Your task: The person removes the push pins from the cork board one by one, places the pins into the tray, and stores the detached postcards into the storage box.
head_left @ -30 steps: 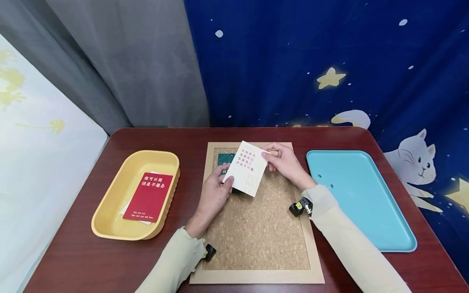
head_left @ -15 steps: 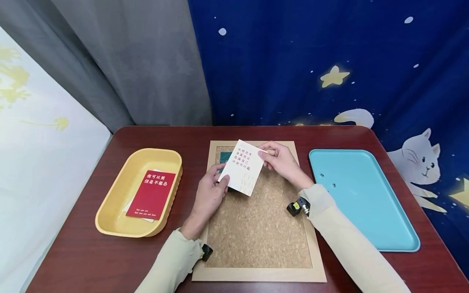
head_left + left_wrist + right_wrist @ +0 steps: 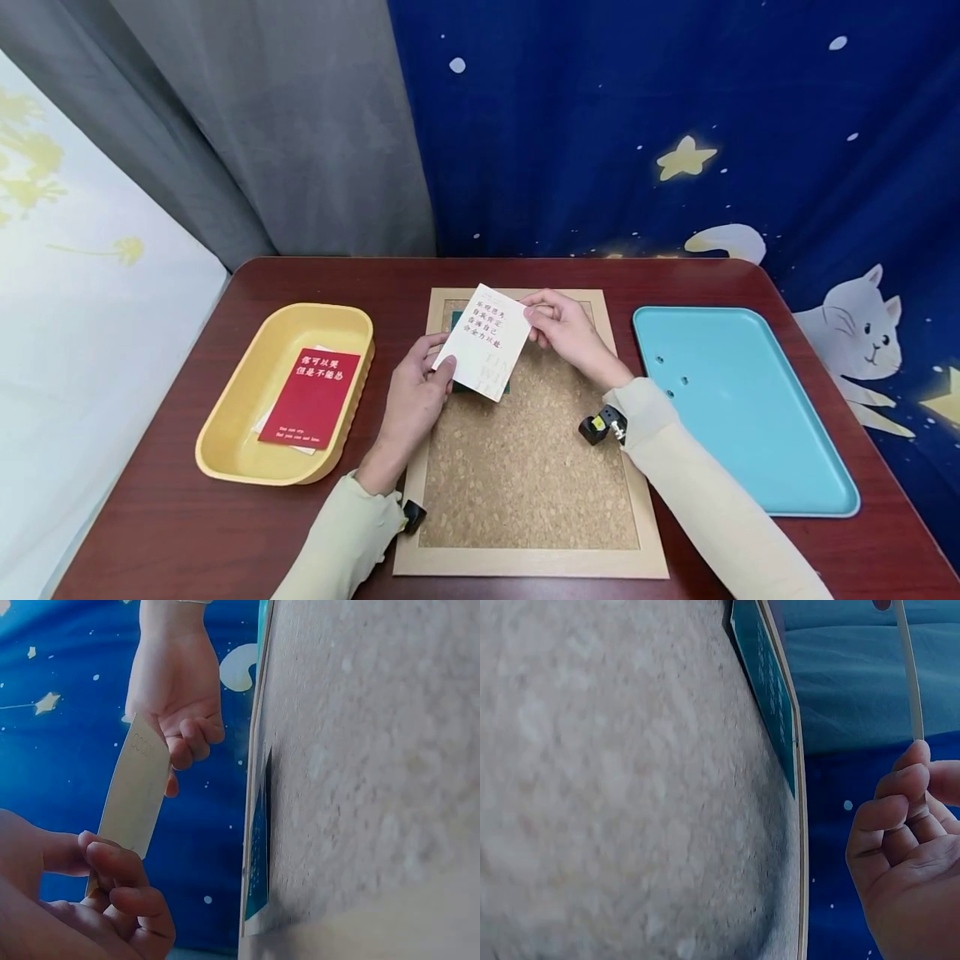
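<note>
In the head view a white card (image 3: 480, 346) with red printed characters is held tilted above the upper part of a wood-framed cork board (image 3: 532, 475). My left hand (image 3: 414, 396) pinches its lower left corner, thumb on the printed face. The right hand (image 3: 567, 333) grips the upper right edge between thumb and fingers. Behind the card, a dark green card (image 3: 766, 686) lies on the cork, mostly covered from above. The left wrist view catches the white card's plain back (image 3: 131, 799), raised off the board, with a hand at each end.
Left of the board stands a yellow basket (image 3: 217, 437) holding a red card (image 3: 309, 404) over a white one (image 3: 307, 451). On the right, a light blue tray (image 3: 757, 417) carries a few small push pins (image 3: 684, 381). A curtain (image 3: 555, 150) hangs behind the table.
Both hands have carried the white card a little to the left over the board. More of the green card's lower right corner now shows beneath it. The head view has shifted slightly.
</note>
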`<state>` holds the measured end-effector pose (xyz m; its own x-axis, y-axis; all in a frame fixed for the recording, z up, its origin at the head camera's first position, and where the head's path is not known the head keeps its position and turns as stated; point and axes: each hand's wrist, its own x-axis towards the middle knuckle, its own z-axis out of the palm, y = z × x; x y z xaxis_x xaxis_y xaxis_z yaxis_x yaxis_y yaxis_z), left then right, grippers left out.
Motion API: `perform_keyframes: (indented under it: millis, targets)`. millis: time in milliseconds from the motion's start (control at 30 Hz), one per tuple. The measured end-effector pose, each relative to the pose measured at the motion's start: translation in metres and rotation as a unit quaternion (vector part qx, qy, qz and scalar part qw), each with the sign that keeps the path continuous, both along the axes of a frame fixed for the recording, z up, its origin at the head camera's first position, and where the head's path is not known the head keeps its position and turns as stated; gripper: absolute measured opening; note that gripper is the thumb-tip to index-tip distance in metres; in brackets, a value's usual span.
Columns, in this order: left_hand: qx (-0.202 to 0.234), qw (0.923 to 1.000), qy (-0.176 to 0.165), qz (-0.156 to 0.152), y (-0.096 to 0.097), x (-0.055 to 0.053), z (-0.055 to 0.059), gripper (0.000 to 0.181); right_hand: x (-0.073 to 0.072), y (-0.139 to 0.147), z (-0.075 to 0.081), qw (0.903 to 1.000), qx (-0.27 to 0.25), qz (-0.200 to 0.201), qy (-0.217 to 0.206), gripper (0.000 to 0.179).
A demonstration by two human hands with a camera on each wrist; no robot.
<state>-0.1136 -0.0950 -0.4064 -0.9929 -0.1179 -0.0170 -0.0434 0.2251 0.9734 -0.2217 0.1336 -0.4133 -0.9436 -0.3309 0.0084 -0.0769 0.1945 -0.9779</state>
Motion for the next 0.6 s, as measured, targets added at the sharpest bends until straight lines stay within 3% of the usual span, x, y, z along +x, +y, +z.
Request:
perform_keyframes:
  millis: [300,600]
  targets:
    - [-0.009,0.9999,0.006,0.01,-0.008,0.008,-0.004,0.036,0.003,-0.009,0.003,0.9998,-0.011,0.015,-0.003,0.027]
    - [-0.002,0.9995,0.017,0.026,-0.013,0.009,-0.003,0.036,0.002,-0.017,0.006,0.9996,-0.019,0.023,-0.003,0.026]
